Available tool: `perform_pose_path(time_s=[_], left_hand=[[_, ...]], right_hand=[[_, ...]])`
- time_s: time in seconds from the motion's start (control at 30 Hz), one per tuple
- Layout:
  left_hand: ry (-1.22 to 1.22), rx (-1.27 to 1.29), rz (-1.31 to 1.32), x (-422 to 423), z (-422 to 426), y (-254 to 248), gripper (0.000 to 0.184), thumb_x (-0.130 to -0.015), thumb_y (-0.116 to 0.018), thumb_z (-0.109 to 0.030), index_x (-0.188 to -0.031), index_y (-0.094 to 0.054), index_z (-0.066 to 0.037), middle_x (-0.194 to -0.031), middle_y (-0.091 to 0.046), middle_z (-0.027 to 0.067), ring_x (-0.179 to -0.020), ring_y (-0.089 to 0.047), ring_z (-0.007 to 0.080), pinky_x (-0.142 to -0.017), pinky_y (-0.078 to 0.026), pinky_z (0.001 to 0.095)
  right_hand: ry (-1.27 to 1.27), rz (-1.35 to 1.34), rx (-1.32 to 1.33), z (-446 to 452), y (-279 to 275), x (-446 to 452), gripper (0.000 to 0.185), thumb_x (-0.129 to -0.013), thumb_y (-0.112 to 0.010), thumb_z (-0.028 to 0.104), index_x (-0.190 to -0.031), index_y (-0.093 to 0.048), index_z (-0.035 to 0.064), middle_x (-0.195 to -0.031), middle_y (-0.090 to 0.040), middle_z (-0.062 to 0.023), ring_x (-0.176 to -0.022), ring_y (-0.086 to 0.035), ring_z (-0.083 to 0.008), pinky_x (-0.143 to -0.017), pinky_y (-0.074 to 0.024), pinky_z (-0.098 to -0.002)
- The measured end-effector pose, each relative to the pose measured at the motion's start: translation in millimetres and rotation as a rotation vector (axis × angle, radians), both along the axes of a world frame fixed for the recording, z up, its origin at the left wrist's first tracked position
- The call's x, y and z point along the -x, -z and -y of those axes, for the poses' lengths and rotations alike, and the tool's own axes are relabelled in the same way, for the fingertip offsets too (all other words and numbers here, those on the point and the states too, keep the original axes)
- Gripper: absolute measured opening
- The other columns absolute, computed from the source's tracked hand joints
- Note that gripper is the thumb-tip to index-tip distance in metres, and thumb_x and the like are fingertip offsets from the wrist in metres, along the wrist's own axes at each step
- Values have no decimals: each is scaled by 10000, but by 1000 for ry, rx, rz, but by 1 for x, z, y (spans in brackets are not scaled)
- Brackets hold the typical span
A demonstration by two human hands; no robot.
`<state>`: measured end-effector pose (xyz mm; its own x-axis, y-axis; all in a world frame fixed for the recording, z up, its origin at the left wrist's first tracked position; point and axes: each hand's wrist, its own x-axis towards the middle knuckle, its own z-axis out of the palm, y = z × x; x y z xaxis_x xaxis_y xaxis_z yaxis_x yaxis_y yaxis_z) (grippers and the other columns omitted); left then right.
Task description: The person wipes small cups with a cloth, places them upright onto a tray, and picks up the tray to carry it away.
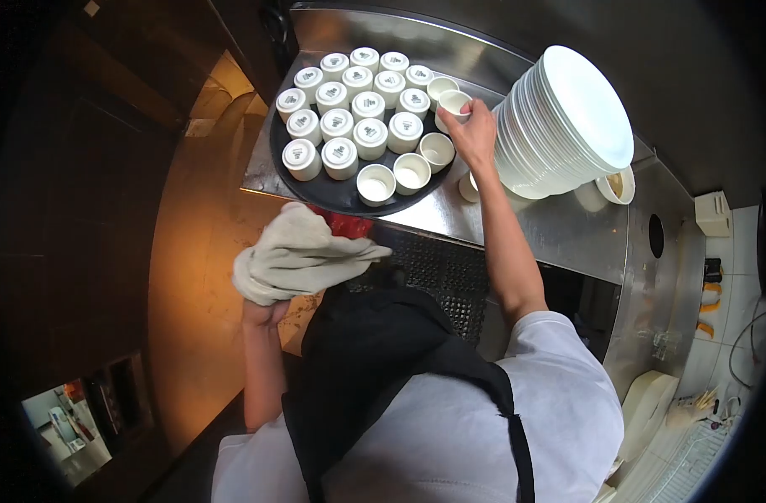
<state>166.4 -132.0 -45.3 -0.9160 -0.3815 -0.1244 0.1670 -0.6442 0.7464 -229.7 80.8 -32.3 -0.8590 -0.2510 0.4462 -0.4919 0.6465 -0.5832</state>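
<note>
White and seemingly ceramic, the cup (453,101) is gripped by the right hand (473,134) at the right edge of the tray (333,194); judged light, rigid, chippable, best held around its wall. The left hand (270,313) clutches a cloth (303,254).

Left hand (269,313) raised, right hand (473,134) reaching, pinching

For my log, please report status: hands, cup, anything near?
Left hand: holding cloth. Right hand: gripping mouth-up cup at tray edge. Plate stack close beside right hand.
</note>
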Motion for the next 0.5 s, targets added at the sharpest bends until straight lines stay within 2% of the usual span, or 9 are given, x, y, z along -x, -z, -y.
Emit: perform_pose_path(time_s=[0.07, 0.13, 0.2, 0.23, 0.33, 0.37, 0.47, 0.5], left_hand=[[24, -3, -10, -2, -6, 9, 571, -930, -612, -349, -1389, -439, -58, -1392, -508, 126, -1261, -514, 280, -1055, -445, 445], [40, -37, -56, 1, -20, 1, 571, -926, -619, -342, -1387, -440, -56, -1393, -507, 123, -1262, -513, 279, -1053, -448, 438], [61, -92, -1, -14, -14, 30, 565, -923, -630, -283, -1391, -431, -37, -1385, -512, 137, -1243, -531, 275, -1031, -466, 426], [50, -123, 22, -19, -14, 42, 555, -920, -634, -247, -1390, -431, -32, -1374, -519, 141, -1223, -547, 269, -1013, -479, 416], [44, -79, 52, -25, -8, 53, 576, -900, -665, -215, -1392, -432, -26, -1372, -521, 140, -1215, -553, 256, -1013, -475, 405], [47, -42, 58, -29, -4, 56, 590, -891, -677, -217, -1393, -432, -26, -1377, -519, 137, -1221, -548, 252, -1022, -467, 404], [74, 76, 78, -38, 7, 58, 635, -865, -716, -222, -1398, -432, -26, -1390, -511, 130, -1240, -533, 240, -1048, -441, 401], [90, 71, 48, -34, 7, 49, 643, -860, -722, -220, -1399, -430, -28, -1392, -509, 128, -1244, -529, 239, -1050, -439, 402]], right_hand=[[19, 169, 6, 2, 11, 4, 473, -702, -786, 406, -777, -571, -8, -825, -652, -236, -814, -610, -390, -757, -474, -457], [-16, 180, -18, 4, 25, 6, 458, -702, -781, 403, -774, -582, -4, -799, -650, -233, -764, -633, -375, -720, -485, -442], [-86, 196, -64, 4, 27, 3, 467, -724, -761, 431, -788, -574, 8, -759, -645, -212, -728, -641, -345, -676, -484, -421], [-109, 344, -135, 3, 22, 5, 441, -718, -774, 396, -866, -618, 10, -953, -660, -251, -892, -641, -368, -790, -492, -421], [-139, -148, -211, 15, 13, -2, 461, -703, -776, 363, -1004, -660, 33, -1232, -578, -272, -1125, -541, -427, -973, -433, -457], [-304, -22, -262, 22, -6, -6, 530, -709, -766, 311, -1170, -639, 84, -1434, -407, -264, -1286, -411, -454, -1070, -354, -521], [-497, -101, -614, 53, -21, -23, 591, -701, -766, 260, -1245, -599, 102, -1481, -342, -259, -1371, -317, -454, -1100, -291, -590], [-489, -16, -709, 62, -14, -20, 639, -696, -763, 223, -1288, -560, 91, -1519, -284, -246, -1417, -233, -453, -1103, -238, -649]])
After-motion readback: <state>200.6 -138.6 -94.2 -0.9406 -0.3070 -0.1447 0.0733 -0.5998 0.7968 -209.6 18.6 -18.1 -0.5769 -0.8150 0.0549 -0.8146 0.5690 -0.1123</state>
